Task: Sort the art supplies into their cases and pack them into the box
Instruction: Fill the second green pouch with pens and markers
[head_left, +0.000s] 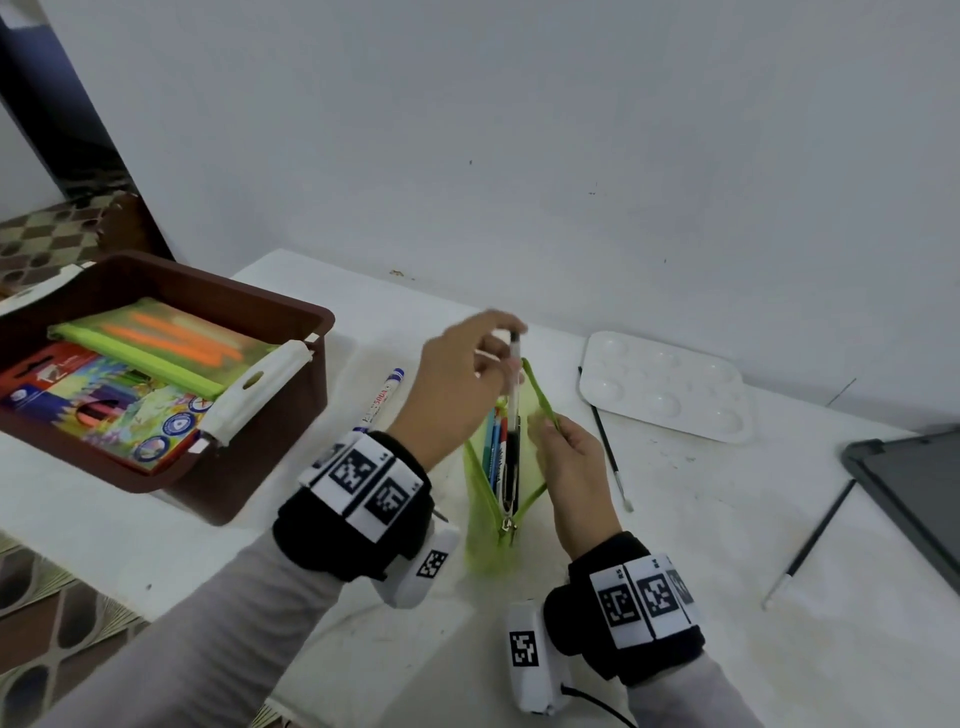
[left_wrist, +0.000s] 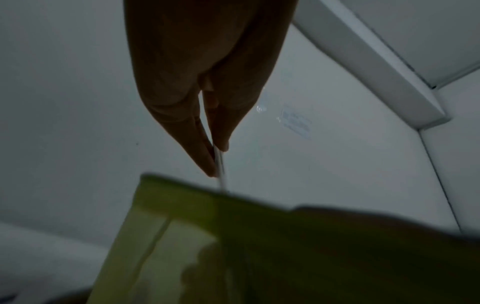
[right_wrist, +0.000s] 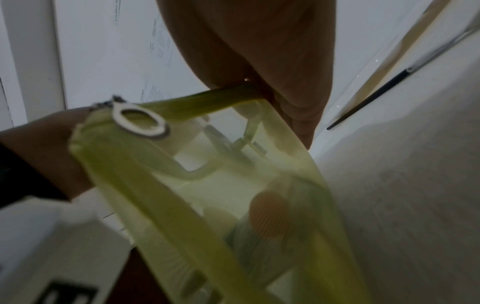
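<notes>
A green mesh pouch (head_left: 485, 525) stands upright on the white table, its zip open. My right hand (head_left: 558, 441) pinches the pouch's right zip edge (right_wrist: 221, 100) and holds the mouth apart. My left hand (head_left: 488, 353) pinches the top of a clear pen (head_left: 514, 395) that points down into the pouch; in the left wrist view the pen (left_wrist: 220, 168) runs from the fingertips into the pouch (left_wrist: 197, 226). Several coloured pens (head_left: 496, 441) stand inside. A brown box (head_left: 218, 483) at the left holds a second green pouch (head_left: 156, 343) and a pencil pack (head_left: 104, 405).
A white marker (head_left: 382, 397) lies left of the pouch, behind my left hand. A thin paintbrush (head_left: 608, 447) lies right of it, and another brush (head_left: 813, 540) lies farther right. A white palette (head_left: 670, 387) sits near the wall. A dark grey tablet (head_left: 914, 488) is at the right edge.
</notes>
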